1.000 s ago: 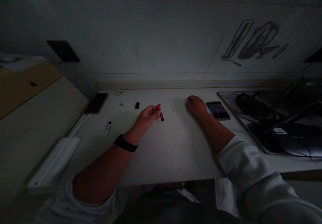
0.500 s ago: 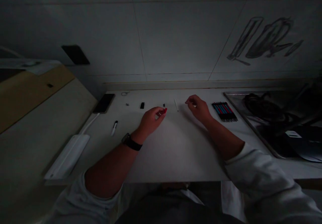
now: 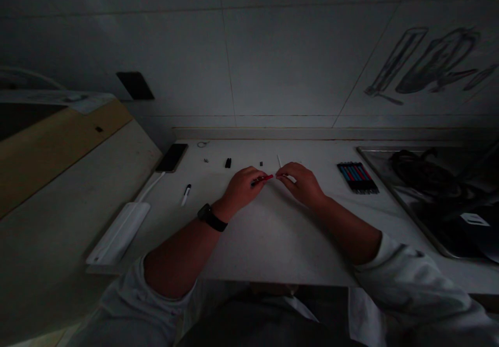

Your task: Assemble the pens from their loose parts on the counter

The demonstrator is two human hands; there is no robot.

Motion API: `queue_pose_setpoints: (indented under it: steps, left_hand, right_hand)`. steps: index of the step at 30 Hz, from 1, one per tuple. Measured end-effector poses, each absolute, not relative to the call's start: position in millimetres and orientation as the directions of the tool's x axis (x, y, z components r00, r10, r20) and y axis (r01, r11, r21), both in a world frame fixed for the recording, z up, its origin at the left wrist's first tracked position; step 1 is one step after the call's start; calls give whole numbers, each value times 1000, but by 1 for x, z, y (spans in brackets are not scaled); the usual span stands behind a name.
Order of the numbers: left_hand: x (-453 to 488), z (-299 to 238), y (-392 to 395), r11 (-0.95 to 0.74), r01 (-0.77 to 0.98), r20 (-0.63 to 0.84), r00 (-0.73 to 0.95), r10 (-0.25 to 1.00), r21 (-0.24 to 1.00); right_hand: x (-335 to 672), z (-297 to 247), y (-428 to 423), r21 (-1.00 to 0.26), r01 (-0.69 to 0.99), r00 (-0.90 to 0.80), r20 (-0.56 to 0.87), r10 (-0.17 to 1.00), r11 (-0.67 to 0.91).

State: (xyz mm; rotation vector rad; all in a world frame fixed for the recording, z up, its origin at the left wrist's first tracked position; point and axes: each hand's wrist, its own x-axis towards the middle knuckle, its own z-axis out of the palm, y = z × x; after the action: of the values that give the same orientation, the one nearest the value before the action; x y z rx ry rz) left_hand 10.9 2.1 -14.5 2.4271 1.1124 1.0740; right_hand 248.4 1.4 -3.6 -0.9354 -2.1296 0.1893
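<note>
My left hand (image 3: 245, 186), with a black watch on the wrist, has its fingers closed round a slim red pen part (image 3: 268, 177) that shows a dark section near the palm. Facing it, my right hand (image 3: 302, 183) is pinched at the tip of the red part; whatever sits between those fingertips is too small and dark to make out. Just behind the right fingers lies a thin white stick (image 3: 279, 160), partly covered by the hand. A tiny dark piece (image 3: 261, 164) rests on the white table beyond the left hand.
Further left lie black pieces (image 3: 228, 163), small bits (image 3: 206, 160), a wire loop (image 3: 202, 144), a black-and-white pen (image 3: 186, 194), a phone (image 3: 172, 157) and a white power strip (image 3: 119, 234). At right are red and blue pens (image 3: 357, 177) in a row and a metal-edged tray (image 3: 397, 207).
My hands have come together in the middle, the right moving left to the red part's tip. More of the red part shows from the left hand. The view has shifted slightly.
</note>
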Motion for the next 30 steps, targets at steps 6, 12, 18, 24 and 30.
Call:
queue_pose_setpoints:
  steps: [6,12,18,24,30]
  left_hand:
    - [12,-15,2,-678,537,513,446,733,502]
    - [12,-16,1,-723,500,545,477,690,477]
    - [13,-14,-2,-737,479,578,461,674,477]
    - [12,-7,-5,-719,477,593,412,692,506]
    - [12,-4,-5,-668,485,594,323,737,565]
  right_hand:
    - [248,-6,1,-386,557,-465,589,661,735]
    - [247,-10,-1,-428,556,-420,594,686,712]
    - [244,-7,-3,-504,493,-422,574,701,709]
    - [244,1,-6,-586,457,-363,563,742,668]
    - [249,0,-3,-699,469,-245,484,840,540]
